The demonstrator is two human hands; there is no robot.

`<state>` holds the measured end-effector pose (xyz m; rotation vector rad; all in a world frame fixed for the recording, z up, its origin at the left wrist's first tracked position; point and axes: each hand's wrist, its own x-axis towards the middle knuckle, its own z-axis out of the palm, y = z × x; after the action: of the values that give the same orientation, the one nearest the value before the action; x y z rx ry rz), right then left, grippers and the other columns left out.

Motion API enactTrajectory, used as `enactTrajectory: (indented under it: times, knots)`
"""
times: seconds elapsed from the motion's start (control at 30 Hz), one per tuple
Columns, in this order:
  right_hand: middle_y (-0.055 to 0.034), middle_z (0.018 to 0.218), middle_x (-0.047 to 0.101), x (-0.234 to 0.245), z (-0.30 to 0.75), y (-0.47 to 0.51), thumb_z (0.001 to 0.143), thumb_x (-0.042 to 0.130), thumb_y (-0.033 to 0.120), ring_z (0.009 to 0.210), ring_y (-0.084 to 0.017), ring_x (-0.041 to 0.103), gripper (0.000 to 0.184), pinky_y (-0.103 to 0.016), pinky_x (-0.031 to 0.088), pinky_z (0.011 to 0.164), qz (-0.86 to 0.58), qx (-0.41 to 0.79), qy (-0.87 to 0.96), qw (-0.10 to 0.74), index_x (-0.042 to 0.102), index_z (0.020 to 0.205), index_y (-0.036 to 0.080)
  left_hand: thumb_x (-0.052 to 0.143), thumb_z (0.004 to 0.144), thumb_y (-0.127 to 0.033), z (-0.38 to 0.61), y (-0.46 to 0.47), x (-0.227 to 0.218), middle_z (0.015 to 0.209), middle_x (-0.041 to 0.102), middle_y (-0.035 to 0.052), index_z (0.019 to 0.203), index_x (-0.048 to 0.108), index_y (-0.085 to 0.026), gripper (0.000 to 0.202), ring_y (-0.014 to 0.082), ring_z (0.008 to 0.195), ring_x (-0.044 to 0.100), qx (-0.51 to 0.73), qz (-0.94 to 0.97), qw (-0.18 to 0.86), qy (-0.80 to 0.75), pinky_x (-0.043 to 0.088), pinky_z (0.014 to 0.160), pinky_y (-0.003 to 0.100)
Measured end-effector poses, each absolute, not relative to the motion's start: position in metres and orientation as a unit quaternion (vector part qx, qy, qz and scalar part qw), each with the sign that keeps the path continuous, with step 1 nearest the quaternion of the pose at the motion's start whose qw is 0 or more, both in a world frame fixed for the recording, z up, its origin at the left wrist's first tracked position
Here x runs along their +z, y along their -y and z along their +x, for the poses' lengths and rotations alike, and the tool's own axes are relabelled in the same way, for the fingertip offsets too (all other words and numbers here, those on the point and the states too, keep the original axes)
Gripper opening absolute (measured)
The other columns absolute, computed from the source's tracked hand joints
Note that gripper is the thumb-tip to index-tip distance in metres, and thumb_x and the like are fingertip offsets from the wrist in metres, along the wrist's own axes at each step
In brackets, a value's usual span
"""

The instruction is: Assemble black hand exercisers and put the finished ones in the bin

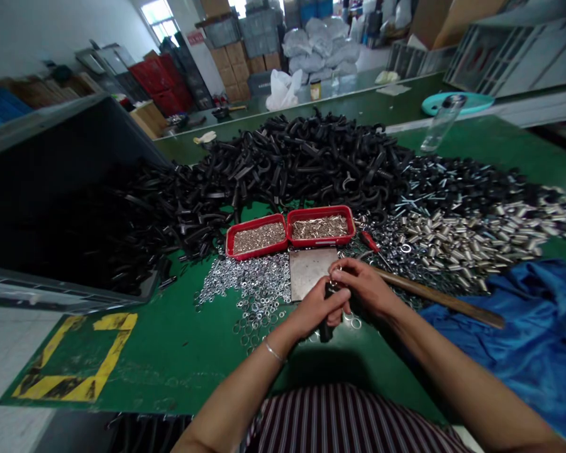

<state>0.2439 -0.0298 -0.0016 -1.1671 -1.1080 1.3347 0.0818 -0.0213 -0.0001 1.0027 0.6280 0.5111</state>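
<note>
My left hand is wrapped round a black part, whose lower end sticks out below the fingers. At the top of that part, the fingertips of my right hand pinch a small shiny metal ring, partly hidden by the fingers. Both hands meet in front of a square metal plate. Thin rings lie on the table just below my right hand. Silver washers and nuts are spread to the left of the plate.
Two red trays of small metal pieces stand behind the plate. Black curved parts are heaped beyond. A wooden-handled hammer, red screwdriver, metal sleeves and blue cloth lie right. A large crate lies tipped at left.
</note>
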Motion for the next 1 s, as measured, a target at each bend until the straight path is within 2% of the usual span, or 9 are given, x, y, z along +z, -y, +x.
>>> enactTrajectory:
  times: [0.13, 0.23, 0.3, 0.43, 0.6, 0.7, 0.77, 0.87, 1.0]
  knots:
    - [-0.002, 0.094, 0.066, 0.008, 0.242, -0.002, 0.088, 0.063, 0.042, 0.079, -0.016, 0.061, 0.025, -0.031, 0.049, 0.073, -0.475, 0.547, 0.53, 0.441, 0.063, 0.1, 0.02, 0.066, 0.084, -0.048, 0.073, 0.0, 0.003, 0.068, 0.063, -0.0012, 0.105, 0.051, -0.019, 0.04, 0.002, 0.038, 0.034, 0.276, 0.453, 0.782, -0.327, 0.024, 0.038, 0.015]
    - [-0.0056, 0.095, 0.065, 0.012, 0.244, 0.007, 0.093, 0.058, 0.033, 0.09, -0.02, 0.059, 0.015, -0.036, 0.048, 0.083, -0.511, 0.378, 0.676, 0.373, 0.064, 0.099, 0.02, 0.067, 0.083, -0.047, 0.06, -0.021, 0.005, 0.069, 0.064, -0.0017, 0.096, 0.052, -0.02, 0.033, 0.0028, 0.04, 0.04, 0.422, 0.419, 0.709, -0.379, 0.028, 0.04, 0.016]
    - [-0.008, 0.094, 0.064, 0.007, 0.247, 0.028, 0.095, 0.056, 0.027, 0.094, -0.023, 0.056, 0.012, -0.039, 0.046, 0.086, -0.505, 0.263, 0.777, 0.268, 0.065, 0.092, 0.02, 0.063, 0.086, -0.05, 0.052, -0.031, 0.006, 0.078, 0.066, -0.0001, 0.095, 0.052, -0.02, 0.033, 0.0039, 0.046, 0.047, 0.494, 0.382, 0.678, -0.387, 0.037, 0.045, 0.017]
    - [-0.0109, 0.092, 0.062, -0.015, 0.25, 0.07, 0.092, 0.057, 0.016, 0.09, -0.026, 0.054, 0.008, -0.038, 0.047, 0.078, -0.545, 0.112, 0.822, 0.121, 0.063, 0.088, 0.019, 0.065, 0.084, -0.053, 0.057, -0.04, 0.003, 0.083, 0.068, 0.0006, 0.094, 0.054, -0.02, 0.036, 0.0041, 0.049, 0.049, 0.486, 0.383, 0.686, -0.382, 0.038, 0.047, 0.018]
    - [-0.0086, 0.088, 0.061, -0.02, 0.248, 0.071, 0.095, 0.049, 0.014, 0.083, -0.022, 0.055, 0.02, -0.033, 0.048, 0.072, -0.555, 0.112, 0.819, 0.094, 0.061, 0.081, 0.02, 0.063, 0.085, -0.056, 0.077, -0.042, -0.01, 0.074, 0.066, -0.0011, 0.088, 0.053, -0.019, 0.038, 0.0026, 0.042, 0.038, 0.463, 0.402, 0.687, -0.39, 0.026, 0.042, 0.017]
    - [-0.0095, 0.093, 0.062, -0.011, 0.247, 0.064, 0.097, 0.046, 0.017, 0.087, -0.022, 0.057, 0.018, -0.034, 0.05, 0.076, -0.571, 0.131, 0.805, 0.095, 0.062, 0.09, 0.019, 0.061, 0.088, -0.054, 0.075, -0.045, -0.01, 0.08, 0.068, 0.0005, 0.091, 0.057, -0.019, 0.036, 0.0056, 0.05, 0.048, 0.47, 0.428, 0.665, -0.392, 0.037, 0.048, 0.018]
    - [-0.0099, 0.095, 0.062, -0.009, 0.245, 0.064, 0.097, 0.047, 0.017, 0.089, -0.023, 0.058, 0.015, -0.035, 0.05, 0.078, -0.573, 0.133, 0.804, 0.086, 0.062, 0.093, 0.019, 0.059, 0.09, -0.052, 0.069, -0.048, -0.008, 0.089, 0.07, 0.0026, 0.095, 0.06, -0.02, 0.032, 0.01, 0.068, 0.06, 0.474, 0.458, 0.648, -0.381, 0.046, 0.062, 0.021]
    - [-0.009, 0.093, 0.062, -0.015, 0.24, 0.07, 0.094, 0.052, 0.015, 0.086, -0.023, 0.058, 0.012, -0.036, 0.05, 0.077, -0.57, 0.122, 0.809, 0.069, 0.061, 0.088, 0.019, 0.056, 0.091, -0.05, 0.061, -0.05, -0.009, 0.097, 0.07, 0.0042, 0.097, 0.062, -0.021, 0.031, 0.0154, 0.089, 0.064, 0.48, 0.469, 0.635, -0.382, 0.05, 0.076, 0.025]
    - [-0.0079, 0.091, 0.061, -0.019, 0.238, 0.075, 0.093, 0.051, 0.011, 0.085, -0.023, 0.058, 0.016, -0.035, 0.049, 0.074, -0.556, 0.13, 0.819, 0.06, 0.061, 0.084, 0.021, 0.052, 0.094, -0.051, 0.06, -0.049, -0.016, 0.096, 0.069, 0.0045, 0.097, 0.063, -0.02, 0.033, 0.0174, 0.089, 0.063, 0.482, 0.467, 0.618, -0.409, 0.05, 0.08, 0.029]
